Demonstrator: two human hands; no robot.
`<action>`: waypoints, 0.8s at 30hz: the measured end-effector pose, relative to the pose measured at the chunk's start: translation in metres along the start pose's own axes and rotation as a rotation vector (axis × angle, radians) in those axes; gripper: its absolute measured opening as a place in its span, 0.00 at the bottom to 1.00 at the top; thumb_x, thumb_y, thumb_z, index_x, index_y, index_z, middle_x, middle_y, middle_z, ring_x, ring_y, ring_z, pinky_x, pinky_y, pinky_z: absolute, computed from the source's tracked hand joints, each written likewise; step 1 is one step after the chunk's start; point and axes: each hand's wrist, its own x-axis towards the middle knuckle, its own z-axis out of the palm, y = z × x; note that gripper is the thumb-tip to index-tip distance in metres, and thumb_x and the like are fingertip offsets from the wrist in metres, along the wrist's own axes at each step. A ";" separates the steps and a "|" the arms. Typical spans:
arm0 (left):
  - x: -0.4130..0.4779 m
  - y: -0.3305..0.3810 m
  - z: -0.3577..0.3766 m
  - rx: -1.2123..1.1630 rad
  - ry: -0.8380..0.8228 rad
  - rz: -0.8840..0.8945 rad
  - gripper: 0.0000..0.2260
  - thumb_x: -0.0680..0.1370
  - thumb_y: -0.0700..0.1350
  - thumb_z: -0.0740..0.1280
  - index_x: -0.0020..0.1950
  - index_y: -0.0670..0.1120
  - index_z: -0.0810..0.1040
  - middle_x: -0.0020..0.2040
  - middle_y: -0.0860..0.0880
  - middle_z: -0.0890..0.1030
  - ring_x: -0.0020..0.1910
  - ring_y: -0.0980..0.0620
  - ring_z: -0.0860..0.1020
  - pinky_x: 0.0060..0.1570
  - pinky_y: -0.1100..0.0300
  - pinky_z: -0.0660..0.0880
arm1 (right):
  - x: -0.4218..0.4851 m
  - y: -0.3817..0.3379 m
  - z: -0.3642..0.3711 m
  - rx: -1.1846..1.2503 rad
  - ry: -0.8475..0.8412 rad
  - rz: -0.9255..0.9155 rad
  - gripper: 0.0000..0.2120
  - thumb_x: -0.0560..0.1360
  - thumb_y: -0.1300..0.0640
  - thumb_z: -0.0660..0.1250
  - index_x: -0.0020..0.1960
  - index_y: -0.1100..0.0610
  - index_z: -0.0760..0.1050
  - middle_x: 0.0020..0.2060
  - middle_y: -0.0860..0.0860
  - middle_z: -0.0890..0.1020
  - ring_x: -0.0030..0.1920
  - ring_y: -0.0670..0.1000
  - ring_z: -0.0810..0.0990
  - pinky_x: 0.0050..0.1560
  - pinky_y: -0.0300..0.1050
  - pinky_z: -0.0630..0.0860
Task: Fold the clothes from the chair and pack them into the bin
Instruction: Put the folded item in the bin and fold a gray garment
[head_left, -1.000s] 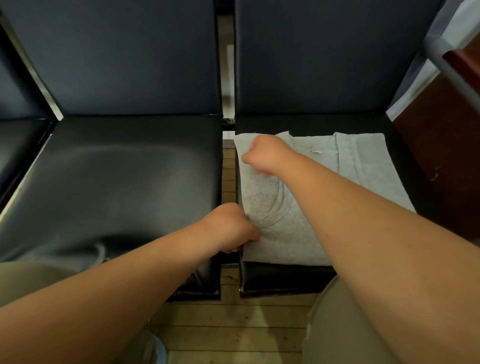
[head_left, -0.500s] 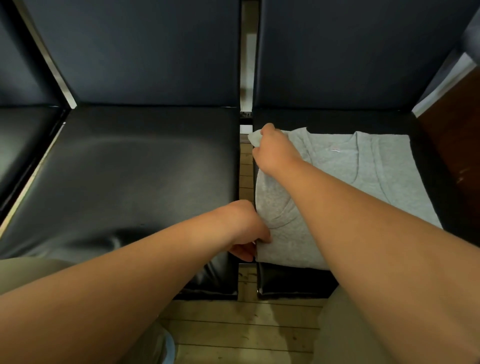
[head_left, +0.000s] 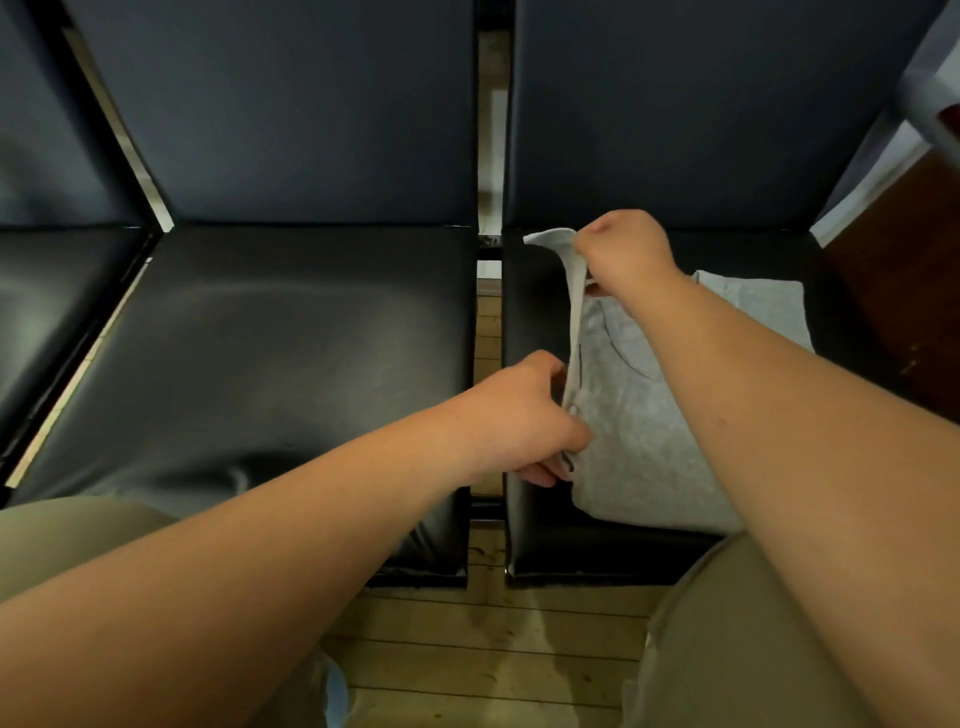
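Chair seat (head_left: 535, 312) holds shirt (head_left: 639, 415), hands (head_left: 519, 415) (head_left: 626, 252) pinching edge.

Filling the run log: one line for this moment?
step: fold | left hand, right hand: pinch grey shirt edge, raised | on: chair seat

I can't see right hand (head_left: 623, 254) fingertips: curled away, buried in grey garment (head_left: 634, 415) edge. Left hand (head_left: 514, 415) fingers partly under fabric. Right forearm covers garment's right side. Chair backs (head_left: 701, 104) cut by top edge. Blurred object (head_left: 935, 114) top right, can't identify.
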 end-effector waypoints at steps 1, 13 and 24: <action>0.004 0.003 0.007 -0.026 -0.025 0.030 0.26 0.77 0.39 0.74 0.72 0.52 0.68 0.56 0.43 0.84 0.45 0.46 0.88 0.48 0.46 0.87 | 0.002 0.002 -0.010 0.018 0.011 0.040 0.07 0.83 0.53 0.68 0.55 0.53 0.83 0.50 0.54 0.85 0.48 0.53 0.85 0.52 0.52 0.86; 0.031 -0.004 0.059 0.350 -0.005 0.251 0.19 0.83 0.50 0.69 0.73 0.50 0.73 0.50 0.54 0.85 0.42 0.58 0.84 0.42 0.59 0.82 | 0.021 0.106 -0.072 0.055 0.008 0.336 0.11 0.80 0.60 0.66 0.61 0.60 0.81 0.48 0.57 0.86 0.46 0.56 0.88 0.54 0.58 0.87; 0.046 -0.040 0.053 1.064 0.038 0.576 0.25 0.82 0.61 0.67 0.79 0.63 0.68 0.83 0.54 0.60 0.80 0.49 0.59 0.78 0.48 0.61 | -0.003 0.094 -0.063 -0.425 -0.251 0.121 0.15 0.81 0.57 0.70 0.66 0.58 0.78 0.57 0.59 0.83 0.57 0.60 0.85 0.60 0.59 0.84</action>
